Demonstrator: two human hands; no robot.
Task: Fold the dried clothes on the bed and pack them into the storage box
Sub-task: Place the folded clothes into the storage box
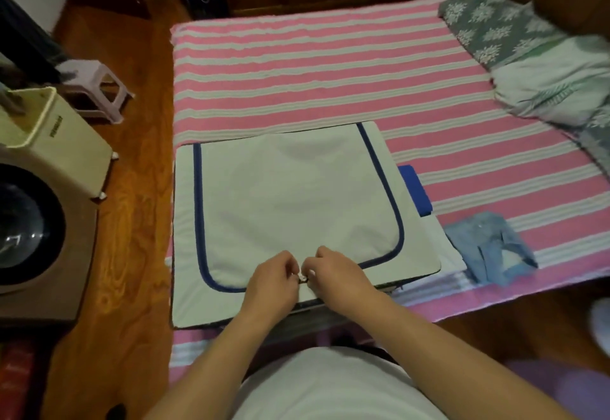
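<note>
A white fabric storage box (297,195) with a dark blue zipper band lies on the near left part of the pink-striped bed (313,66), its lid down. Both hands meet at the lid's near edge. My left hand (272,279) and my right hand (336,271) each pinch a small metal zipper pull (302,276) between thumb and fingers. A small light blue denim garment (491,246) lies crumpled on the bed just right of the box. A blue handle tab (414,190) sticks out on the box's right side.
Grey flowered and pale green bedding (534,66) is heaped at the bed's far right. On the wooden floor to the left stand a cream box-shaped appliance (56,142), a washing machine (29,231) and a small plastic stool (95,89).
</note>
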